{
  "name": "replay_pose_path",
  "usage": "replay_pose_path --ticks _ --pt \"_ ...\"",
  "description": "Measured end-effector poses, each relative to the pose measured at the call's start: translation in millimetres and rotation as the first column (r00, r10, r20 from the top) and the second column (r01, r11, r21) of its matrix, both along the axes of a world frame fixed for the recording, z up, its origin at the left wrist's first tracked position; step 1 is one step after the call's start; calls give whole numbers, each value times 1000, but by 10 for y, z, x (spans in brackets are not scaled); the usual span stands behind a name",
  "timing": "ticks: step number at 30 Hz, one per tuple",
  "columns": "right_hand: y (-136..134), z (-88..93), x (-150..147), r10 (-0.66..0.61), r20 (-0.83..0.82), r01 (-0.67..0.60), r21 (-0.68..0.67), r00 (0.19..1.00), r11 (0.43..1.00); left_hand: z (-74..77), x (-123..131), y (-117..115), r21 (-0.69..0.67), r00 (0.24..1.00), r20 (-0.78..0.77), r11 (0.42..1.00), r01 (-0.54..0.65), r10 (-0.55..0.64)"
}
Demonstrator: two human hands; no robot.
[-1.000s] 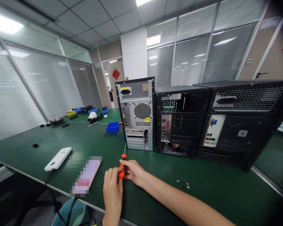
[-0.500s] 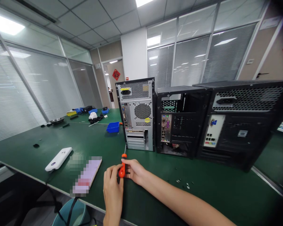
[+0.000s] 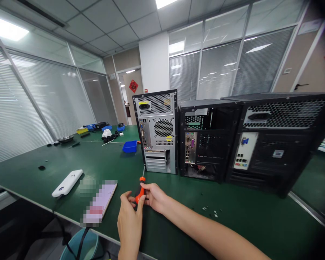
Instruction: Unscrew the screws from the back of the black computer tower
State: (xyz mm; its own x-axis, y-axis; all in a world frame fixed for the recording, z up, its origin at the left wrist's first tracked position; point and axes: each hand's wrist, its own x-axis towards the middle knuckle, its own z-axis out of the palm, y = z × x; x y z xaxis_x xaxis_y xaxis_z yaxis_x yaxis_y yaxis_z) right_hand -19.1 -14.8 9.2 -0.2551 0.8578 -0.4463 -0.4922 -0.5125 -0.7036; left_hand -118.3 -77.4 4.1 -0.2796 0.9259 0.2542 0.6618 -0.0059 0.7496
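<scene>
An orange and black screwdriver (image 3: 141,190) points away from me, its shaft tip at the lower left corner of the silver-backed computer tower (image 3: 162,144). My right hand (image 3: 154,196) pinches the handle from the right side, thumb on top. At the handle's butt end, my left hand (image 3: 131,213) has its thumb and curled fingers around the orange end. Whether the tip sits in a screw is too small to tell. The tower stands upright with its rear panel facing me.
Two black computer towers, a middle one (image 3: 208,144) and a larger one (image 3: 273,151), stand to the right. Small screws (image 3: 215,213) lie on the green table (image 3: 176,231). A phone (image 3: 104,198), white power bank (image 3: 67,183) and blue tray (image 3: 129,146) are to the left.
My left hand's fingers have shifted and spread slightly around the handle's butt, and the handle has turned a little. The right hand and the towers stay where they were.
</scene>
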Motion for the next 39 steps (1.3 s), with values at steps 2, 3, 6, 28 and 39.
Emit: replay_pose_path --ticks 2,3,6,28,39 --pt "-12 16 4 6 -2 -6 -4 1000 1000 38 12 -10 -86 999 -32 996 -11 9" --pt "-17 24 5 9 -1 -9 -6 1000 1000 51 17 -12 -120 999 -49 993 -17 11" --pt "-22 43 3 13 5 -13 -11 1000 1000 61 28 -8 -179 997 -77 984 -22 9" --pt "-13 -66 -32 -9 -12 10 36 1000 999 -28 7 12 -116 999 42 993 3 2" --pt "-33 -22 -31 -18 -5 18 5 1000 1000 -7 13 -5 -20 999 33 1000 5 -4"
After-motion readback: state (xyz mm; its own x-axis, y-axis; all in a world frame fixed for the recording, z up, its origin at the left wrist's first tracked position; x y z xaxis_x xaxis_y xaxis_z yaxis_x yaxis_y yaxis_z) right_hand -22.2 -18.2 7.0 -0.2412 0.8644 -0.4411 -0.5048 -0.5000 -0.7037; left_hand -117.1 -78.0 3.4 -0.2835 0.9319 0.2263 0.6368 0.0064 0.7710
